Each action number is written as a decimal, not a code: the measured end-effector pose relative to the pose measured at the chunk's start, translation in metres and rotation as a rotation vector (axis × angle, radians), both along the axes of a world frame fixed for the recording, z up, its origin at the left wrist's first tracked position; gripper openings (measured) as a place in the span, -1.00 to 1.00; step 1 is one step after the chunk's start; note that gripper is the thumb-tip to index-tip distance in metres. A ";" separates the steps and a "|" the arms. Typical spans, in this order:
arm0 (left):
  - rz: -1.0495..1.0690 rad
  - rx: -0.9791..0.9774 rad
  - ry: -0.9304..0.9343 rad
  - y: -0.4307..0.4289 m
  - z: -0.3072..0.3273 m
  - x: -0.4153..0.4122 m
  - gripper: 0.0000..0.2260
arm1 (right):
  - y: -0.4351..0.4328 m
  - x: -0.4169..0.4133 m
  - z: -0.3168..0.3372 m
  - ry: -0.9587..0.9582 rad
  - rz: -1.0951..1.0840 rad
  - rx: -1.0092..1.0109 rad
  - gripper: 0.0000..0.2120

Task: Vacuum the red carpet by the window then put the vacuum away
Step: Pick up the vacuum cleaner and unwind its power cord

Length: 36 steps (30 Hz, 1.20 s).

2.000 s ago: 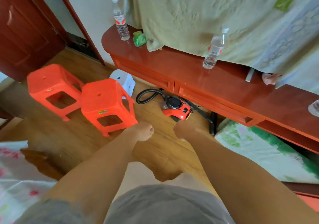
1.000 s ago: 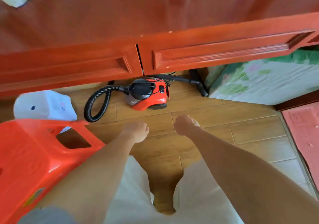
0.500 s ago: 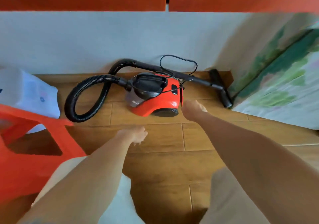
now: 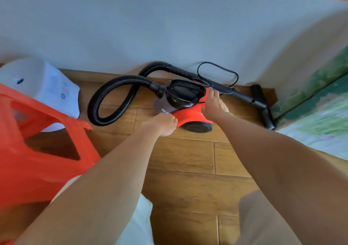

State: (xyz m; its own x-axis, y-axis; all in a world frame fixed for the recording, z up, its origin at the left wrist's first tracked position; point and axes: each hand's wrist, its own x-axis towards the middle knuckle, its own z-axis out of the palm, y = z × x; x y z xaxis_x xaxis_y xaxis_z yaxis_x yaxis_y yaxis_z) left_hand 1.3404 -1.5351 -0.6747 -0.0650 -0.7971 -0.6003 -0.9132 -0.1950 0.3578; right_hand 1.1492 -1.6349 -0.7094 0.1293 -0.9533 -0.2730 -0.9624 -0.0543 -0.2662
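ok so quick one. The vacuum sat on the wood floor, parked just out from the wall, under the red cabinet. Its long axis ran roughly parallel to the wall, w/ the hose end on the person's left and the wheel end on their right. The hose looped out from the wall and back, then fed the wand, which lay along the foot of the wall behind the body. The nozzle was at the far end of that. The cord was a loose loop up against the wall, draped over the wand.

Both hands came at it from the side away from the wall, so the thing lay straight ahead of them.

- Left hand: fingers curled, touching the shell's edge on the side away from the wall, toward the hose end. Couldn't tell if it actually had a grip or was just knuckled up against it.
- Right hand: fingers straight and together, laid flat on the red shell beside the black lid, reaching toward the wand.

The right hand was nearer the wall, and nearer the wand and cord too.

imo the next bit is dragging it out away from the wall, i.e. across its long axis. The wand and cord are wall-side of the body, so prob they snag or trail unless the right hand grabs them first.

Also an orange stool stood further out from the wall on the left-hand side, close to the hose loop. Could get bumped tbh.
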 end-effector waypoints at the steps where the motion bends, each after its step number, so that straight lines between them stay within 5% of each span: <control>1: -0.001 -0.003 0.000 -0.001 0.002 0.001 -0.67 | -0.002 0.004 -0.001 0.007 -0.003 0.015 -0.38; 9: 0.018 -0.080 0.035 -0.010 -0.005 0.005 -0.63 | 0.007 0.003 -0.011 0.135 -0.015 -0.002 -0.71; 16: 0.061 -0.509 0.080 -0.024 0.013 -0.009 -0.73 | 0.028 -0.031 -0.006 -0.065 0.042 -0.145 -0.80; 19: 0.269 -0.398 0.293 -0.035 0.009 -0.013 -0.61 | 0.031 -0.045 0.000 -0.008 0.095 -0.130 -0.78; 22: 0.614 -0.188 0.760 -0.044 0.011 -0.025 -0.58 | 0.041 -0.026 0.002 0.064 0.252 -0.058 -0.77; 26: 0.846 -0.156 1.157 -0.053 0.023 -0.044 -0.73 | 0.055 -0.005 0.003 0.015 0.283 0.067 -0.80; 29: 0.850 -0.220 1.083 -0.052 0.020 -0.047 -0.74 | 0.051 -0.006 0.011 -0.207 0.119 0.079 -0.78; 32: 0.864 -0.243 0.894 -0.047 0.011 -0.039 -0.67 | 0.018 -0.013 0.022 -0.443 -0.245 -0.132 -0.67; 36: 0.950 -0.266 0.797 -0.040 0.016 -0.029 -0.51 | -0.035 -0.028 0.024 -0.246 -0.275 -0.080 -0.26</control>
State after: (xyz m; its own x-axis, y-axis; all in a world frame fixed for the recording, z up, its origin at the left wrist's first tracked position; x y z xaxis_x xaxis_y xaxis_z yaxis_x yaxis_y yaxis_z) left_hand 1.3116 -1.5755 -0.6585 0.3284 -0.8178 -0.4726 0.0324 -0.4903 0.8710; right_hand 1.1214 -1.6696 -0.6857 -0.0821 -0.9786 -0.1888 -0.8520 0.1672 -0.4962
